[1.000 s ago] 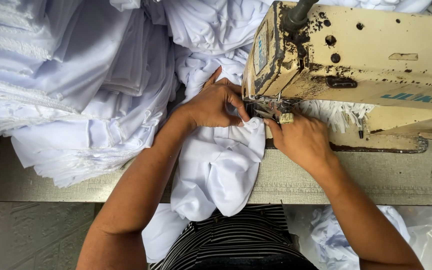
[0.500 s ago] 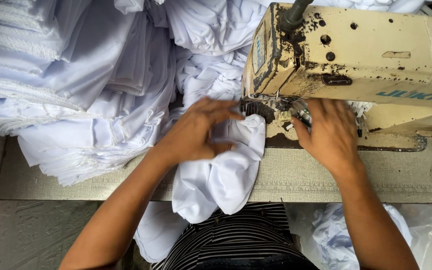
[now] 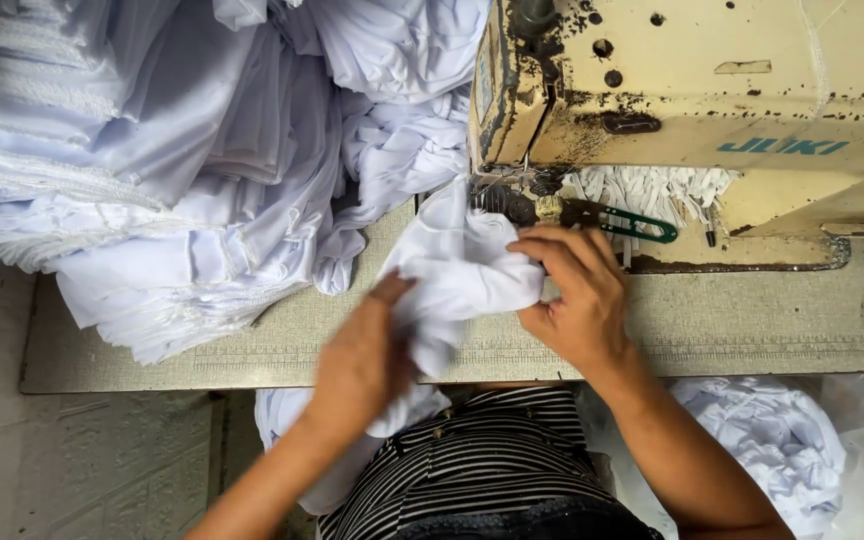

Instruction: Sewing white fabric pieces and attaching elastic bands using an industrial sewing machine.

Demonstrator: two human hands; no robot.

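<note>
A bunched white garment piece [image 3: 457,262] lies on the sewing table [image 3: 752,325], its far end under the needle area of a worn cream sewing machine [image 3: 692,100]. My left hand [image 3: 367,355] is blurred and grips the near part of the cloth at the table's front edge. My right hand [image 3: 572,290] pinches the cloth's right side, just in front of the machine. A green-handled thread snip [image 3: 632,222] rests on the machine bed behind my right fingers.
A big heap of white garments [image 3: 152,170] covers the table's left and back. More white cloth [image 3: 767,440] lies low at the right beside clear plastic. White thread scraps [image 3: 652,185] hang under the machine arm. My striped shirt [image 3: 492,460] is below.
Both hands have drawn back from the needle area toward me. The left hand slid down to the table's front edge with the cloth. The thread snip now lies uncovered on the machine bed.
</note>
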